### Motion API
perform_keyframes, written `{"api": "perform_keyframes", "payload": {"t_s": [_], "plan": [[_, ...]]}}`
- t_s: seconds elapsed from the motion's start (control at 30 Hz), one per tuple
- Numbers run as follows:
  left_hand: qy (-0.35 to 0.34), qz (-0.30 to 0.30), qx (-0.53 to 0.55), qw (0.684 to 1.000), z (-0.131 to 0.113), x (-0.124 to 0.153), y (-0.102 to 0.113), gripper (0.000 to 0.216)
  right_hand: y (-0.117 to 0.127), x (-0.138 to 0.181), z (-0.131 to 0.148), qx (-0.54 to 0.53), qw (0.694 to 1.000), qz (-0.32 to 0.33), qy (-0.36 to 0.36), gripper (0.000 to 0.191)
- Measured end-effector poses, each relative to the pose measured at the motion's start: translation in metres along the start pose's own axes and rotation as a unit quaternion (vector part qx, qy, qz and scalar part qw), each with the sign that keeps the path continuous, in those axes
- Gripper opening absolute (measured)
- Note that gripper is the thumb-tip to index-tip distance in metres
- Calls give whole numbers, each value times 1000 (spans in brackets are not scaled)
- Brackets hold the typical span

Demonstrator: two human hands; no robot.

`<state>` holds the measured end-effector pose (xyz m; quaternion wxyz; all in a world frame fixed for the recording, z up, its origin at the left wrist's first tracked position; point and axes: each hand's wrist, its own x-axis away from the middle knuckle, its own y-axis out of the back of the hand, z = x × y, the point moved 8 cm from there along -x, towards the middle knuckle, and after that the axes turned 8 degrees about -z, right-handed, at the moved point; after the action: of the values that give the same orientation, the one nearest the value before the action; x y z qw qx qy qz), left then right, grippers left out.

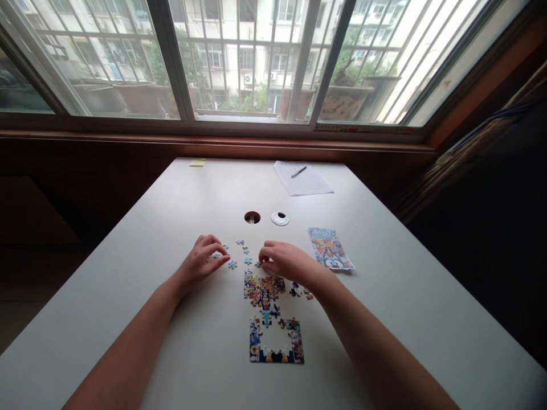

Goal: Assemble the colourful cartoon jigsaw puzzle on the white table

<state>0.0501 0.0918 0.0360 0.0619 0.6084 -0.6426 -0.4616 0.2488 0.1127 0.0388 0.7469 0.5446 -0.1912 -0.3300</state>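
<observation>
My left hand (209, 257) hovers low over the table, fingers curved, with a small gap between thumb and index finger and nothing visible in it. Loose light-blue jigsaw pieces lie around it, one puzzle piece (232, 265) just right of the thumb. My right hand (277, 257) is closed in a pinch on a small puzzle piece (258, 263), at the top edge of a joined colourful puzzle section (262, 287). Nearer to me lies a joined puzzle frame (255, 341) with a gap in its middle. Another blue piece (248, 261) rests between my hands.
Loose dark pieces (294, 289) lie beside my right forearm. A picture sheet (331, 249) sits to the right. Farther back are a round table hole (252, 217), a cable-hole cover (280, 218), papers (305, 183) with a pen (298, 172), and a yellow note (197, 163).
</observation>
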Motion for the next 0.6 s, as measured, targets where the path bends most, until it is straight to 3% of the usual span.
{"api": "perform_keyframes", "payload": {"t_s": [0.23,0.33,0.43,0.6], "plan": [[153,-151,69,974,32,2,31,23,27,8,-12,-14,999,-33,-15,12],[191,-185,66,962,46,6,37,22,42,13,-25,-17,998,-53,-38,14],[200,-155,52,966,50,6,35,20,53,19,-43,-17,995,-66,-68,13],[152,12,6,988,46,5,17,20,66,29,-62,-25,992,-78,-93,15]]}}
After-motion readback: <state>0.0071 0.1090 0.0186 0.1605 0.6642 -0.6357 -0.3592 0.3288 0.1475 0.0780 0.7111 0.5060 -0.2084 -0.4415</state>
